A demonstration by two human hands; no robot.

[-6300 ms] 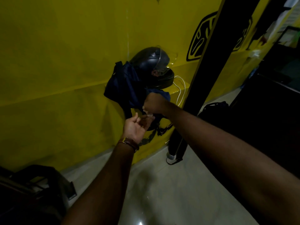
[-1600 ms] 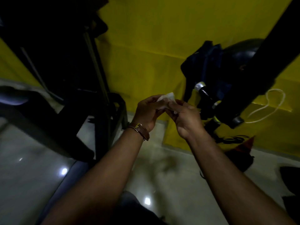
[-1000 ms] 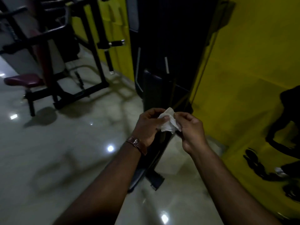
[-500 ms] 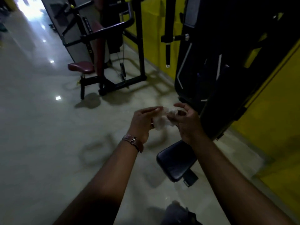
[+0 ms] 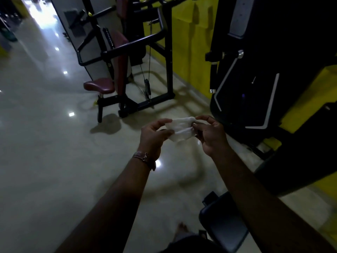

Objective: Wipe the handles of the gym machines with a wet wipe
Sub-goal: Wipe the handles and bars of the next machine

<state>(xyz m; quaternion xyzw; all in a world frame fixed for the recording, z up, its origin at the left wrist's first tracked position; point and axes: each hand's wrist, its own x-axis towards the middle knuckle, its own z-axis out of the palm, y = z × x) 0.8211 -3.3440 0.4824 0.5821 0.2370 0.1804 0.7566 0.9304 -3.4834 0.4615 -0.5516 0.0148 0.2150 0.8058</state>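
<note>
The wet wipe (image 5: 180, 129) is held at centre frame, stretched between both hands above the pale floor (image 5: 45, 152), touching no machine. The left hand (image 5: 154, 138) pinches its left edge between thumb and forefinger; the right hand (image 5: 211, 134) pinches the right edge, its remaining fingers loosely arched above. The sheet is partly creased, and the opposed pinches suggest it is being pulled open to give a broad wiping face before any handle is approached (a judgement, not an observation). A strap or watch (image 5: 145, 158) sits on the left wrist. In the upper centre of the frame stands a black-framed machine with a maroon seat (image 5: 99, 86); its black bar handles (image 5: 120, 49) are well apart from the wipe and, by position, no wiping has begun. At the upper right a dark machine housing (image 5: 259, 70) carries a chrome-tipped handle (image 5: 225, 55), the nearer candidate. A dark padded seat (image 5: 222, 227) lies at the lower right, against a yellow wall (image 5: 191, 42) behind. No brand, label or legible writing can be made out anywhere; the light is too dim.
</note>
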